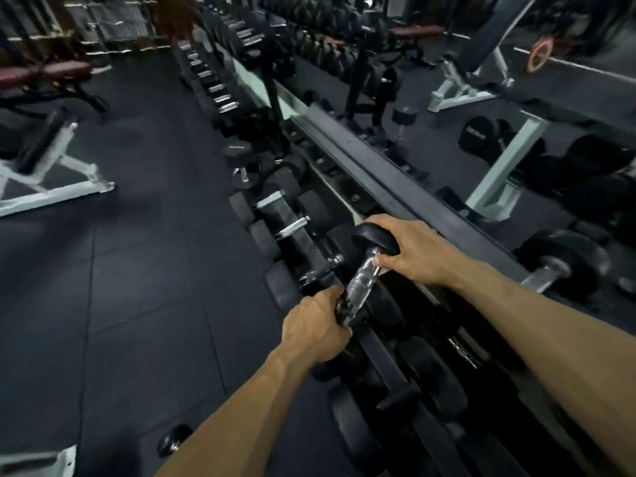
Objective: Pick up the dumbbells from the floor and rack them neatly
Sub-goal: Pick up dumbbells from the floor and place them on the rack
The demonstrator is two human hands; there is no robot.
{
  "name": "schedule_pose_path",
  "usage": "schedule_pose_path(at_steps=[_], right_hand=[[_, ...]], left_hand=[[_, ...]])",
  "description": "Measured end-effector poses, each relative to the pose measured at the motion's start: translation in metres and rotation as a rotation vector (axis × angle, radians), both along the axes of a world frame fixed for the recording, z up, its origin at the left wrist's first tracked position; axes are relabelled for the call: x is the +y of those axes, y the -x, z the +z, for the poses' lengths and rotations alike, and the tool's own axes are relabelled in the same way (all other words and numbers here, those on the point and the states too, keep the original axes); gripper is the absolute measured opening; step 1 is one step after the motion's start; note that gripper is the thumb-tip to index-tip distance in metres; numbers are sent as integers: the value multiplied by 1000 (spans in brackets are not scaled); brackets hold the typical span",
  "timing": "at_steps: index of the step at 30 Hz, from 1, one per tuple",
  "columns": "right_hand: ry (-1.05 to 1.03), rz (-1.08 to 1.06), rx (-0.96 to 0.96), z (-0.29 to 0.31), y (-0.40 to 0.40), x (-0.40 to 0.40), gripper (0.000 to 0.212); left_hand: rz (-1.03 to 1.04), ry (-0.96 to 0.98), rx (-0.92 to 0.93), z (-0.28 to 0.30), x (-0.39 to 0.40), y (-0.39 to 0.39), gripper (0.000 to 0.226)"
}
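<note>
A black rubber-headed dumbbell [363,275] with a knurled chrome handle hangs tilted over the long dumbbell rack [389,180]. My left hand [315,327] grips its lower end, hiding that head. My right hand [414,251] wraps over the upper head, thumb on the handle. Several other dumbbells lie in the rack's lower tier beneath. Another dumbbell [241,165] stands on end on the floor by the rack, farther along. Part of one more dumbbell [173,440] lies on the floor near my left forearm.
White-framed benches [51,173] stand on the dark rubber floor at left. A mirror behind the rack reflects more benches, a barbell and weights [564,259]. A white frame corner [38,464] shows at the bottom left.
</note>
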State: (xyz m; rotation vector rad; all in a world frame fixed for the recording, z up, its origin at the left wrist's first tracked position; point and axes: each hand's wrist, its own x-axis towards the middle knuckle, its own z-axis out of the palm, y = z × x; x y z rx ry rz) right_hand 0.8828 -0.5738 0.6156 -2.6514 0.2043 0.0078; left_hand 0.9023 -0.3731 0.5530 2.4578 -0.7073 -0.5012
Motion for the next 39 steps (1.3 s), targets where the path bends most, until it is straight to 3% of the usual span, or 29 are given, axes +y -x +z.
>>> schedule_pose_path(at_steps=[7, 17, 32, 37, 39], right_hand=[[7, -96, 64, -5, -22, -135, 53], [20, -206, 55, -15, -63, -251, 64], [-52, -247, 151, -46, -87, -282, 61], [55, -242, 205, -37, -88, -277, 58], [82, -248, 231, -30, -89, -273, 58]], left_hand=[[-141, -34, 36, -10, -141, -43, 42], [-231, -76, 62, -8, -263, -104, 27], [-314, -167, 22, -21, -290, -132, 22], [-337, -141, 20, -20, -286, -131, 15], [-343, -96, 6, -18, -281, -131, 24]])
